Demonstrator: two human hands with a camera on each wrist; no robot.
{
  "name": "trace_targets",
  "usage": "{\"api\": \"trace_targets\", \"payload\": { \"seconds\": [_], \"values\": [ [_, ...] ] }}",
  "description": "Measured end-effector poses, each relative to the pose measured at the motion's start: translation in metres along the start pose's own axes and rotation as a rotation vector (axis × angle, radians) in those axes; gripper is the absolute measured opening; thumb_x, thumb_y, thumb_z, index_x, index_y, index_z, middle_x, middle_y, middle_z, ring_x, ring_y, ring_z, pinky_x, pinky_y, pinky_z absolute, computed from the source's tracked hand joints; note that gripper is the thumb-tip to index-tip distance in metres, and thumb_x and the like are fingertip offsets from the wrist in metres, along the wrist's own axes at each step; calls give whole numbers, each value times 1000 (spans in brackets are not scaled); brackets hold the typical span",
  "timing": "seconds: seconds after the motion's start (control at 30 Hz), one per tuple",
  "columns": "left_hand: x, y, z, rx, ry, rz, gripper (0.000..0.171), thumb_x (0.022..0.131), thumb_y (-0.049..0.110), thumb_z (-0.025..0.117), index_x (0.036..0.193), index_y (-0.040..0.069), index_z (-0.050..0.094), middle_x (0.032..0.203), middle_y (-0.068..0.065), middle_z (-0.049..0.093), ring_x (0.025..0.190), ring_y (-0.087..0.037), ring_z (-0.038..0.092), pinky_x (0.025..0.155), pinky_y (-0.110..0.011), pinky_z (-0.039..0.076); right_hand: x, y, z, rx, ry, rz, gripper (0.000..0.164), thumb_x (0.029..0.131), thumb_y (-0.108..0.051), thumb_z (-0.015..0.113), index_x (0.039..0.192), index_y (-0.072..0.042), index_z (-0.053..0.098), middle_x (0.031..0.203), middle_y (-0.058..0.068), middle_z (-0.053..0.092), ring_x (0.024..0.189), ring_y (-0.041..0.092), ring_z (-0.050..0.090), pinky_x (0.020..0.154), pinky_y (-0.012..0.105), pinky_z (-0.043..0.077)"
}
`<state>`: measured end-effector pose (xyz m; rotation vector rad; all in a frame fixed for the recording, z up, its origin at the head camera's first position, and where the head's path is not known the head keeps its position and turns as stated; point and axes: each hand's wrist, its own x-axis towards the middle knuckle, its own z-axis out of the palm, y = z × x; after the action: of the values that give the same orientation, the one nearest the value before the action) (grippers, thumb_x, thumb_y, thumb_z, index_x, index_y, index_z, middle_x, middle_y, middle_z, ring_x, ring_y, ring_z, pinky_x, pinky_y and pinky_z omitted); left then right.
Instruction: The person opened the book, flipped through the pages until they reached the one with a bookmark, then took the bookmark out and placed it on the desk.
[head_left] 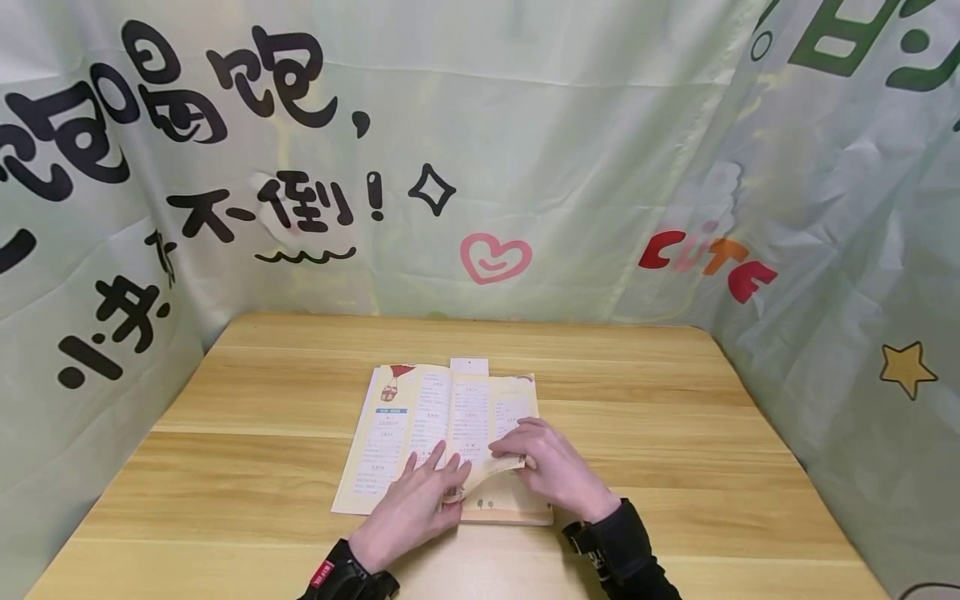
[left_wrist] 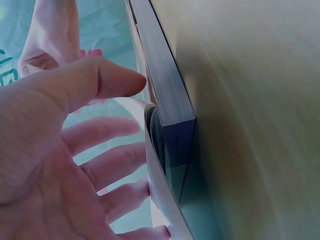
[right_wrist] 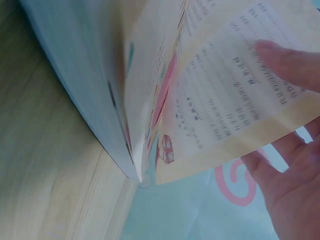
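Observation:
An open book (head_left: 390, 450) lies on the wooden table, with printed text on cream pages and a small balloon drawing at its upper left. My right hand (head_left: 557, 468) pinches a page (right_wrist: 220, 100), its lower right part lifted and curling. In the right wrist view, that page stands away from the thick stack below it. My left hand (head_left: 416, 508) rests with spread fingers near the bottom of the book's fold. In the left wrist view, its fingertips touch a bent page and its thumb (left_wrist: 115, 80) lies near the book's lower edge.
A white tab or card (head_left: 469, 366) sticks out past the book's top edge. The wooden table (head_left: 660, 417) extends around the book. Fabric curtains (head_left: 585, 167) with printed characters, a heart and a star hang behind and at both sides.

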<state>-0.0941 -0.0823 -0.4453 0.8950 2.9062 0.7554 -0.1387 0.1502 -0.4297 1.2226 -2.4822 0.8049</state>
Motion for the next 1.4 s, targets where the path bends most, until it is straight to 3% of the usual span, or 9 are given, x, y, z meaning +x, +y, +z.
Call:
{"api": "trace_targets", "payload": {
  "seconds": [0.13, 0.27, 0.63, 0.7, 0.77, 0.9, 1.1, 1.27, 1.4],
  "values": [
    [0, 0, 1, 8, 25, 5, 58, 81, 16, 67, 137, 6, 53, 103, -8, 73, 131, -40, 37, 100, -72, 30, 1, 2, 1, -22, 100, -63, 54, 56, 26, 59, 98, -4, 75, 94, 3, 74, 96, 20, 64, 100, 54, 44],
    [0, 1, 2, 8, 46, -4, 66, 80, 16, 68, 142, 6, 47, 79, 3, 72, 130, -40, 38, 99, -72, 31, 2, 3, 2, -45, 197, -117, 50, 57, 22, 63, 99, -2, 74, 95, 5, 74, 100, 25, 62, 99, 57, 43],
    [1, 2, 5, 16, 61, -27, 75, 82, 15, 66, 149, 3, 34, 61, 11, 56, 131, -37, 39, 101, -71, 29, 6, 0, 2, -77, 364, -154, 40, 67, 15, 66, 102, -2, 72, 99, 7, 73, 103, 29, 61, 97, 56, 44],
    [1, 2, 5, 24, 68, -23, 79, 82, 15, 66, 150, 3, 29, 69, 5, 64, 130, -36, 40, 101, -70, 30, 7, 0, 3, -67, 387, -150, 39, 68, 14, 66, 104, -1, 72, 100, 8, 73, 104, 30, 61, 97, 57, 45],
    [1, 3, 5, 34, 73, -21, 82, 82, 15, 65, 152, 3, 25, 91, -6, 72, 129, -36, 41, 100, -70, 31, 7, 0, 5, -64, 416, -159, 40, 68, 13, 67, 105, 0, 72, 101, 10, 73, 105, 32, 61, 96, 58, 45],
    [2, 3, 5, 48, 81, -19, 84, 82, 15, 65, 153, 5, 20, 136, -17, 54, 129, -35, 42, 100, -69, 32, 8, -2, 8, -64, 446, -170, 40, 68, 10, 68, 107, 3, 71, 110, 15, 71, 110, 36, 57, 96, 58, 44],
    [3, 4, 4, 54, 104, -6, 82, 85, 13, 62, 154, 8, 19, 129, -16, 60, 126, -37, 44, 98, -70, 34, 11, -8, 12, -13, 360, -92, 46, 77, 5, 66, 123, 5, 62, 133, 21, 56, 126, 42, 43, 102, 57, 40],
    [4, 5, 4, 61, 132, 2, 85, 84, 10, 61, 155, 11, 14, 101, -7, 74, 125, -38, 45, 98, -71, 34, 13, -15, 17, 55, 260, 4, 51, 92, 0, 54, 141, 5, 42, 150, 22, 34, 136, 38, 29, 107, 57, 32],
    [5, 6, 4, 80, 158, 4, 88, 84, 9, 62, 156, 12, 11, 119, -18, 66, 123, -38, 47, 98, -70, 35, 15, -19, 20, 136, 220, 56, 53, 98, 0, 45, 149, 3, 28, 156, 20, 22, 140, 32, 22, 112, 51, 25]
  ]
}}
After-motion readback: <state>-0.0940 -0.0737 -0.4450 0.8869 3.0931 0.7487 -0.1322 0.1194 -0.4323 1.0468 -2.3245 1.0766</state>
